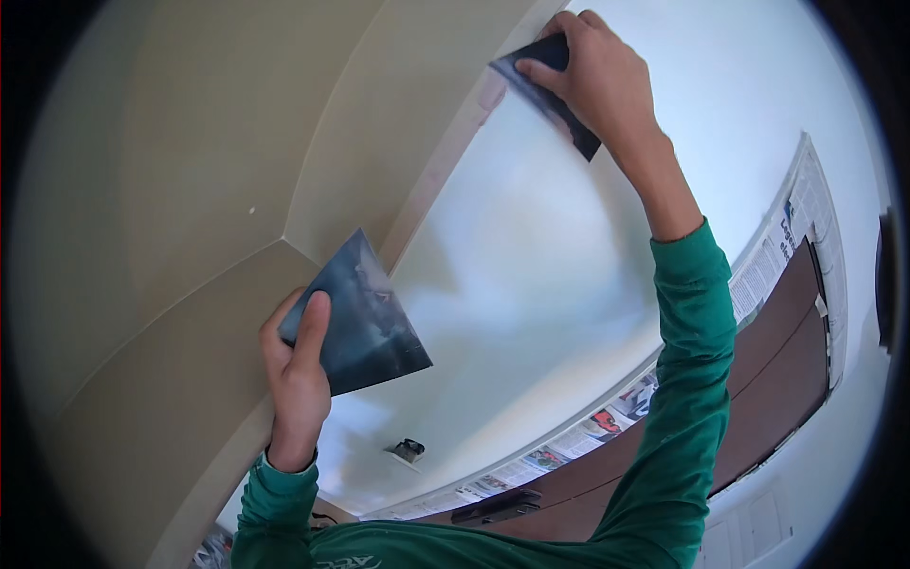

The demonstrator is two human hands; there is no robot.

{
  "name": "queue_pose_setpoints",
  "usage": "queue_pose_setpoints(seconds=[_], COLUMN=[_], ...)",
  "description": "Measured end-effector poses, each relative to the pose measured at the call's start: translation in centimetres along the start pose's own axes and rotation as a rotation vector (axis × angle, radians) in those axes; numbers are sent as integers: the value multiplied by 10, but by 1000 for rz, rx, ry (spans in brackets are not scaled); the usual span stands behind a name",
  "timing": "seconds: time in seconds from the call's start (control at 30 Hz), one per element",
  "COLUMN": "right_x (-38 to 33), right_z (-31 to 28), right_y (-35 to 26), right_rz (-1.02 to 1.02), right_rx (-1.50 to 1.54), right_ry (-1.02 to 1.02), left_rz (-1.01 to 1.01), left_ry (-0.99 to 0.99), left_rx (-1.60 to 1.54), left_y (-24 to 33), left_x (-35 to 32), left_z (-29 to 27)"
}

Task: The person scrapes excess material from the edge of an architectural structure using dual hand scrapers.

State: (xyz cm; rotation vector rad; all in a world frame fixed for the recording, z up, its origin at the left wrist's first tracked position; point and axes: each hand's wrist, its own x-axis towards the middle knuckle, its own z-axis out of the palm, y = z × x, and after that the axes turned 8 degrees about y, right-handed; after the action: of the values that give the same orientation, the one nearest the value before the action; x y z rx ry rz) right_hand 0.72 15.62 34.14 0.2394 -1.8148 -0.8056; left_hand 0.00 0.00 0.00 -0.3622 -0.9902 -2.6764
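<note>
My left hand point(299, 379) grips a thin, flat, dark putty blade point(365, 327), thumb on its glossy face and fingers behind it. Whitish smears show on that face. Up at the top, my right hand point(607, 81) pinches a second dark putty blade point(545, 85) by its upper side, with pale pinkish paste along its lower edge. This blade is at the long edge strip point(445, 171) between the beige surface and the white one; whether it touches cannot be told. A pinkish patch marks the strip just beside the blade.
A beige recessed surface point(190, 142) fills the left, and a smooth white surface point(531, 237) the middle. Newspaper strips point(758, 275) border a brown door panel point(777, 379) at the right. A small dark fixture point(408, 448) sits on the white surface lower down.
</note>
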Motion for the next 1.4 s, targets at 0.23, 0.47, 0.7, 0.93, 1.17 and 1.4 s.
queue_pose_setpoints(seconds=[0.23,0.47,0.7,0.93,1.17,1.4], right_x=[9,-45,-54,-13,6,3], right_z=[-9,-1,22,-5,-12,-16], right_y=[-3,-31,-43,-38,-18,-6], right_rz=[-21,-216,-248,-93,-51,-28], right_rx=[-51,21,-55,-197,-266,-2], right_ry=[90,104,114,13,46,-2], left_rz=[56,30,31,68,96,20], left_ry=[107,-1,59,109,248,62], left_rx=[25,57,14,74,-22,61], left_y=[8,6,10,10,6,2], left_x=[-9,-3,-6,-12,-15,-6], left_z=[11,2,9,6,15,-2])
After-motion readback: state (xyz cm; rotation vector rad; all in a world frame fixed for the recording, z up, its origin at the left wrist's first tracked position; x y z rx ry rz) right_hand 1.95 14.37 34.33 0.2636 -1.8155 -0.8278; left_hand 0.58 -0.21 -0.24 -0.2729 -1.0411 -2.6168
